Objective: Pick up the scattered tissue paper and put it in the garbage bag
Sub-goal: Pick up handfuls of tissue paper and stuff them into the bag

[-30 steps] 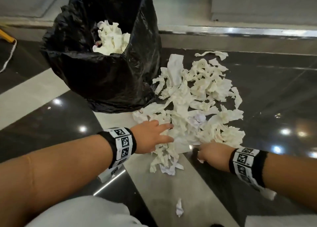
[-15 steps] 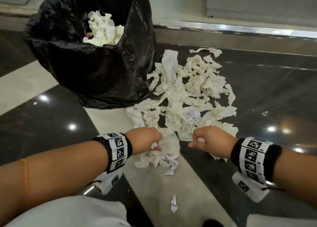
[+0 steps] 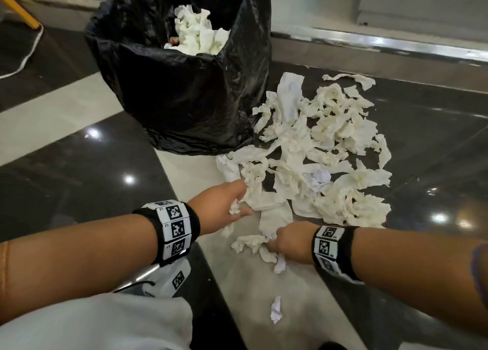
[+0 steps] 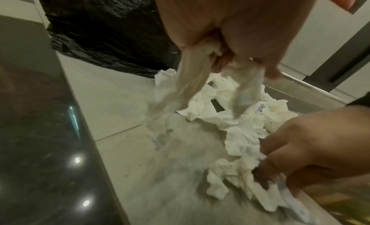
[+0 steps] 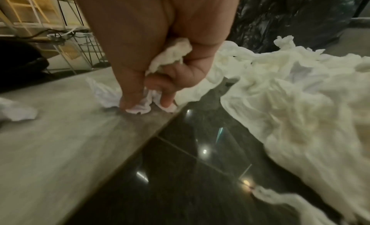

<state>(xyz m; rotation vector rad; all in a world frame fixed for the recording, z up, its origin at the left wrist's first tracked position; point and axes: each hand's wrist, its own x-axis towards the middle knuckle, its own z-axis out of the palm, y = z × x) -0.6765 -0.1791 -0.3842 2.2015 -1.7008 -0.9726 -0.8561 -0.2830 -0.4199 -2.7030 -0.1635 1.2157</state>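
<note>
Wrist views: left hand (image 4: 224, 43) & right hand (image 5: 160, 57), each grip curled tight round tissue paper (image 3: 317, 148).

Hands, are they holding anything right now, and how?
Left hand grips bunched tissue strips by their upper ends. Right hand holds a crumpled tissue wad in its curled fingers.

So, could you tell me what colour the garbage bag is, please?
Glossy black garbage bag, clearest in the head view.
</note>
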